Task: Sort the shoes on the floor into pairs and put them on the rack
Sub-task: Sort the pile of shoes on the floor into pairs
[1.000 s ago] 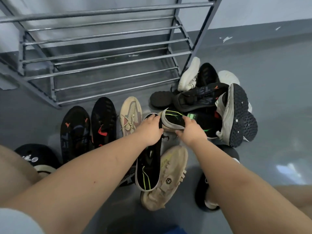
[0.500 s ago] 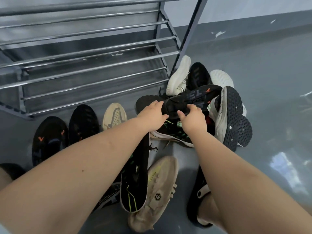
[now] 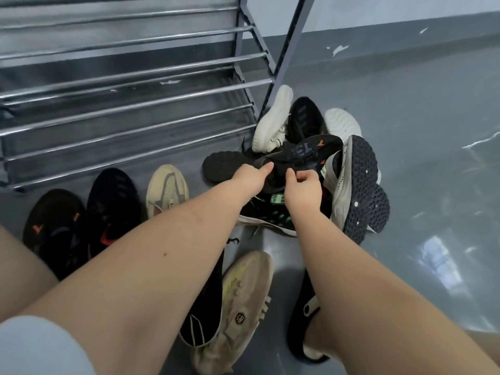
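Observation:
A heap of shoes lies on the grey floor at the rack's (image 3: 130, 85) right foot. On top rests a black slipper with orange marks (image 3: 305, 152). My left hand (image 3: 251, 175) and my right hand (image 3: 304, 189) both pinch its near edge. Under them lies a black sneaker with green stripes (image 3: 273, 216). Its match (image 3: 205, 301) lies near my left arm, beside a beige shoe (image 3: 240, 307). White shoes (image 3: 273, 117) and a black-soled shoe (image 3: 359, 180) fill the heap. Left of it stand a second orange-marked slipper (image 3: 54, 228), a black shoe (image 3: 111, 207) and a beige shoe (image 3: 166, 188).
The metal rack has bare bar shelves, its right legs standing just behind the heap. My right foot wears a black sandal (image 3: 305, 320). My left knee is at the lower left. Open grey floor stretches to the right, with the wall base behind.
Both hands left the green-striped sneakers and moved up to the black slipper on top of the heap, closing on its edge. The view shifted right and closer.

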Tool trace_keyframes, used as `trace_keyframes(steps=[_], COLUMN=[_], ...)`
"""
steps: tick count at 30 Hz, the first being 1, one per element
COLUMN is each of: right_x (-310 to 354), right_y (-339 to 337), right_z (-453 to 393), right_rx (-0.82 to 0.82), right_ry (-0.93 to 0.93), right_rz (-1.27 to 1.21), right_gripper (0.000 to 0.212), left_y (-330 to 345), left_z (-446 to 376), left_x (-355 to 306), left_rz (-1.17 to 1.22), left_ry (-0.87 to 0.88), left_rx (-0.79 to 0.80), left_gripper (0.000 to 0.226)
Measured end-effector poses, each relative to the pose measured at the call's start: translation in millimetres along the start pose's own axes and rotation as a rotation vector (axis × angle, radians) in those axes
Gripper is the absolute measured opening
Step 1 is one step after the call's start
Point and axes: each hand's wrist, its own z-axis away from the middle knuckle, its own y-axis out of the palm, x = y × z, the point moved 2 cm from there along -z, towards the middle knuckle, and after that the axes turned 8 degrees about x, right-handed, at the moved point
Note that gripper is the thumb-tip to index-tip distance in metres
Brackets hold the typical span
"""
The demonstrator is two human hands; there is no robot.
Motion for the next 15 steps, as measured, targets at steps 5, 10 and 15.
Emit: trace_keyframes(steps=[5,10,15], right_x=[-4,-11,-8], right_y=[-16,-4,15], right_z=[13,46,82], right_rx=[-0.062,0.158,0.364], right_ry=[0.011,0.311,0.315], right_rz=[-0.098,-0.542,-0.62], right_gripper=[0.03,0.062,0.029], left_y=[13,13,-18], left_z=[26,69,106], left_x=[2,22,61], left_rz=[0.142,0.251,0.44], left_ry=[0.022,-0.026,-0.05], left_rx=[0.048,0.107,0.152], left_gripper=[0.048,0.045,0.037])
